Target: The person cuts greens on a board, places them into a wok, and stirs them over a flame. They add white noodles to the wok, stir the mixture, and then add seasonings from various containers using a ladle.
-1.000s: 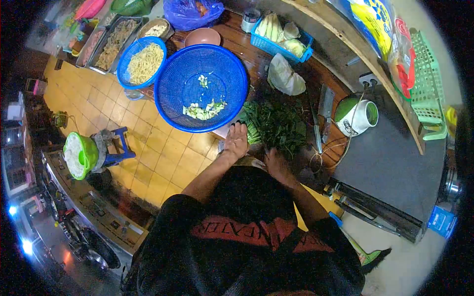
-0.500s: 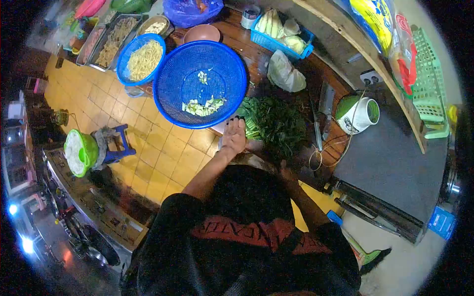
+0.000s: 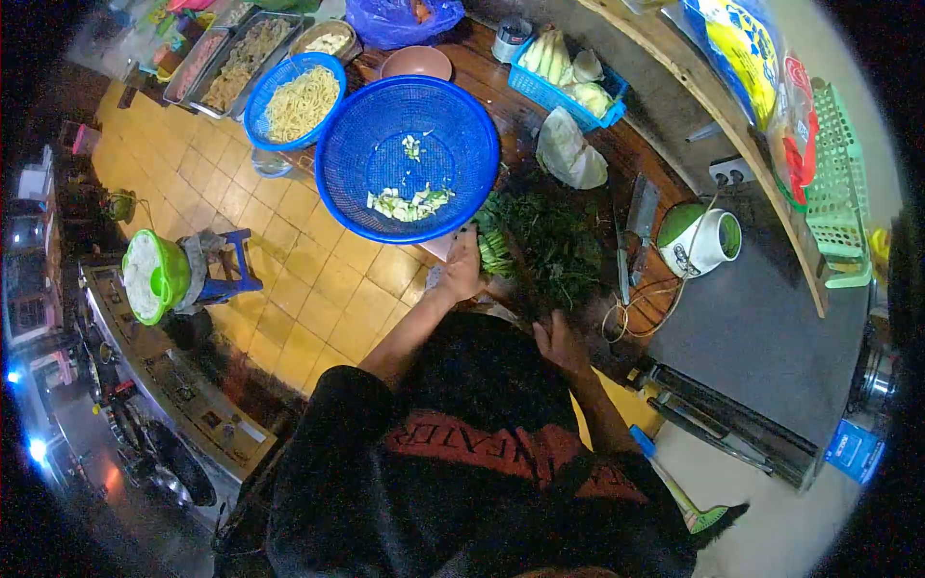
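A bunch of leafy greens (image 3: 554,246) lies on the wooden counter, its pale stalks (image 3: 494,252) pointing left. My left hand (image 3: 462,270) is at the stalk ends, fingers curled against them. Near the counter's front edge, my right hand (image 3: 561,342) is closed around what looks like the handle of a knife (image 3: 525,279); its dark, narrow blade crosses the greens and is hard to make out. Just beyond my left hand sits a large blue mesh basket (image 3: 332,159) with chopped pale-green pieces (image 3: 412,204) inside.
Behind the basket are a blue colander of noodles (image 3: 301,104), a brown bowl (image 3: 416,64) and metal trays (image 3: 236,72). A light-blue basket of vegetables (image 3: 568,82), a plastic bag (image 3: 570,152), a cleaver (image 3: 644,204) and a white blender-like container (image 3: 708,238) stand to the right.
My left hand has gone from fingers stretched out to curled at the stalks. My right hand shows more clearly, slightly closer to me. The whole view has shifted a little.
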The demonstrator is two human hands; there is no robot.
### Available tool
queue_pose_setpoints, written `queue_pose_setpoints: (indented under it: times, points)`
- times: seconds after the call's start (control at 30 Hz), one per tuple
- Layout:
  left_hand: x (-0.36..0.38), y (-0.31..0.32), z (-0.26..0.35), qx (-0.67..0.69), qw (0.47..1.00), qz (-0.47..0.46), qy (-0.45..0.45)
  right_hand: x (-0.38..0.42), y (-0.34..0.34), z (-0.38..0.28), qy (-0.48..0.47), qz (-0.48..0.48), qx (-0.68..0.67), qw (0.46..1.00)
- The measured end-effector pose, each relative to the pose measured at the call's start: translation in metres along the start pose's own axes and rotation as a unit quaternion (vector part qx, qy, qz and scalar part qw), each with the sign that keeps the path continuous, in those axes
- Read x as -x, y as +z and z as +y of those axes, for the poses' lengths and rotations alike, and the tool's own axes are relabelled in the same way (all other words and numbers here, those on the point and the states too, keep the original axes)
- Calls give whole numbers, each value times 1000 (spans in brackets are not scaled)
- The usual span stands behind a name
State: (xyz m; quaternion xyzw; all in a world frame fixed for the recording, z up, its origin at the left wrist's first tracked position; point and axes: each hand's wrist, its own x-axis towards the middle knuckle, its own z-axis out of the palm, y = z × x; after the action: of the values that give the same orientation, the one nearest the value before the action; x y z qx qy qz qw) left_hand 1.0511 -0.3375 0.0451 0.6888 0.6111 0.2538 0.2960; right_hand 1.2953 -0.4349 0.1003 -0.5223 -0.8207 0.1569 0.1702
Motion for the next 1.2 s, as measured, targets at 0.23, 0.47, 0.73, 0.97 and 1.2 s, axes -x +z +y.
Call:
queue_pose_setpoints:
  times: [0.23,0.47,0.73,0.97,1.2]
  points:
    - [8,-17,11,125,990,67,22,-50,0,-26,132,-198,-1,971]
    - [-3,9,19,10,984,176,16,-68,-14,-48,202,-246,-19,948]
    - [-7,24,12,-42,981,192,-6,-71,-9,-56,230,-271,-13,935]
    - [-13,30,4,-29,978,202,-31,-70,37,-46,-26,-5,82,996]
    - [-19,28,6,-15,978,208,-27,-79,24,-49,218,-234,12,947]
